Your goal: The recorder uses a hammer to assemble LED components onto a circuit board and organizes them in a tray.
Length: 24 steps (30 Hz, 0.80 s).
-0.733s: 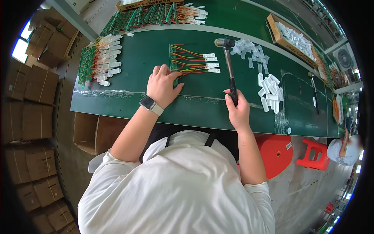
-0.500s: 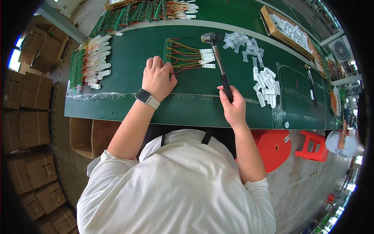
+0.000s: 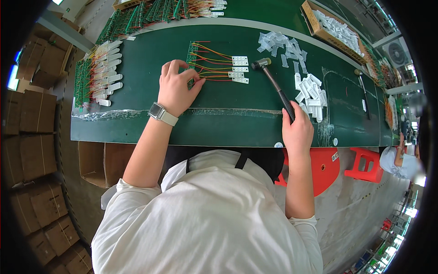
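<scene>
My right hand [image 3: 298,129] is closed round the dark grip of a small two-faced mallet [image 3: 276,82]. The mallet's head, one face dark and one yellowish, is over the green table just right of several white connector pieces [image 3: 239,69]. Red and yellow wires join these pieces to a narrow green circuit board [image 3: 192,52]. At the board's near end my left hand [image 3: 179,86], with a watch on its wrist, has its fingers bent and thumb and forefinger close together. Those fingers cover part of the board and wires; what they pinch, if anything, is hidden.
Wired boards with white ends [image 3: 107,68] lie at the left, and more boards [image 3: 146,18] at the back. Translucent sleeves [image 3: 278,43] and white caps [image 3: 311,93] are heaped right of the mallet. A carton [image 3: 315,28] of white parts and a second mallet [image 3: 363,89] are farther right.
The mallet has swung down and right, from raised above the connector pieces to beside them. My right hand moved right with it. My left hand's fingers have lifted and spread a little near the board.
</scene>
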Each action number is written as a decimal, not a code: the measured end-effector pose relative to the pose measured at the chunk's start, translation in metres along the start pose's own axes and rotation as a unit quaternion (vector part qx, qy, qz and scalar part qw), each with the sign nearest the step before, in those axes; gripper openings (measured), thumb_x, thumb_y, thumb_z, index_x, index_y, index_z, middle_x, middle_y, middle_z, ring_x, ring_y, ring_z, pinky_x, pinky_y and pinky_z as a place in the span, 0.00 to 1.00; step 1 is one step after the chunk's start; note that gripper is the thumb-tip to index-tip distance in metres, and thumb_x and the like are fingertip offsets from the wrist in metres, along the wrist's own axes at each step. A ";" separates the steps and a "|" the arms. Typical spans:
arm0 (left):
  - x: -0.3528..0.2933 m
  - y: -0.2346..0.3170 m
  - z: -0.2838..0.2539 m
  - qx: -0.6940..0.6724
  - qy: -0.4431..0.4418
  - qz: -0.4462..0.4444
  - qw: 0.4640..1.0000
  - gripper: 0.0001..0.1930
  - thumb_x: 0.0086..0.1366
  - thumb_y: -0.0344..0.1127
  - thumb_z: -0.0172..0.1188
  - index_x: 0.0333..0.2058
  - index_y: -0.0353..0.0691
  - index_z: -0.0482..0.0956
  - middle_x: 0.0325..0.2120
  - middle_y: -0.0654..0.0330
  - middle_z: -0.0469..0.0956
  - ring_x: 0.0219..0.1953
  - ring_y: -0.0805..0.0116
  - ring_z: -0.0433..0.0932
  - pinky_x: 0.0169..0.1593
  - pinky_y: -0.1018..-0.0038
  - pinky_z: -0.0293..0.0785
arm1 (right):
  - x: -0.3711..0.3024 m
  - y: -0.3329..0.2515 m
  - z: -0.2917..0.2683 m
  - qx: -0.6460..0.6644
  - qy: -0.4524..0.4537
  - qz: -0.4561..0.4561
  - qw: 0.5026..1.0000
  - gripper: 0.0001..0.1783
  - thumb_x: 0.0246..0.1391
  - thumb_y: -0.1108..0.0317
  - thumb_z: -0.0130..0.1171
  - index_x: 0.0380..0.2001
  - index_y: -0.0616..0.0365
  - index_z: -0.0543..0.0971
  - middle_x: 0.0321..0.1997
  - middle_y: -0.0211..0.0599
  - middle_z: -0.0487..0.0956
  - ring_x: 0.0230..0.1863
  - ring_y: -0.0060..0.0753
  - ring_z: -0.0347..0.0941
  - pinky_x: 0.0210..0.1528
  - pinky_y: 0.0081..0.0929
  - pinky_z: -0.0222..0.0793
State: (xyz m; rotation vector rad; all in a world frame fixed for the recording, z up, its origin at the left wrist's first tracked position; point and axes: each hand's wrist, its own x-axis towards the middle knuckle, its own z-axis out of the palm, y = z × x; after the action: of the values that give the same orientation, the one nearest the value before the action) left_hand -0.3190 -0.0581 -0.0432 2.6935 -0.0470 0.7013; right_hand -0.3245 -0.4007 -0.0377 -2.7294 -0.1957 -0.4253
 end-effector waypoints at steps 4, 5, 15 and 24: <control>0.002 -0.004 -0.004 -0.077 0.019 -0.003 0.997 0.06 0.57 0.34 0.73 0.29 0.43 0.84 0.42 0.59 0.78 0.52 0.50 0.72 0.56 0.58 0.72 | 0.007 -0.006 -0.004 -0.032 -0.008 -0.024 0.999 0.18 0.61 0.62 0.66 0.52 0.57 0.81 0.41 0.42 0.81 0.43 0.48 0.79 0.47 0.41 0.77; 0.003 -0.005 -0.006 -0.106 0.012 -0.008 0.994 0.05 0.57 0.34 0.72 0.29 0.42 0.84 0.41 0.60 0.79 0.51 0.51 0.72 0.55 0.59 0.72 | 0.009 -0.007 -0.003 -0.031 0.007 -0.051 0.998 0.18 0.59 0.63 0.67 0.51 0.57 0.82 0.41 0.41 0.80 0.44 0.46 0.78 0.47 0.41 0.76; -0.010 -0.003 -0.019 -0.130 -0.117 0.072 0.982 0.06 0.58 0.34 0.72 0.31 0.44 0.82 0.37 0.67 0.82 0.51 0.58 0.76 0.57 0.60 0.69 | 0.021 -0.060 0.034 0.125 0.013 -0.256 0.959 0.22 0.46 0.64 0.76 0.46 0.53 0.85 0.43 0.29 0.80 0.44 0.38 0.75 0.46 0.36 0.75; -0.008 0.026 -0.019 0.018 -0.114 0.155 0.981 0.06 0.56 0.36 0.72 0.32 0.49 0.84 0.40 0.69 0.80 0.49 0.62 0.75 0.55 0.61 0.67 | 0.019 -0.080 0.053 0.278 -0.029 -0.064 0.958 0.11 0.57 0.62 0.71 0.38 0.58 0.86 0.29 0.30 0.84 0.26 0.29 0.76 0.29 0.27 0.71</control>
State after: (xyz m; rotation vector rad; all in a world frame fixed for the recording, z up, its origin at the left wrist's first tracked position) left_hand -0.3383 -0.0766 -0.0232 2.8190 -0.5255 0.4750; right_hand -0.3076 -0.3058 -0.0516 -2.1812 -0.4367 -0.2722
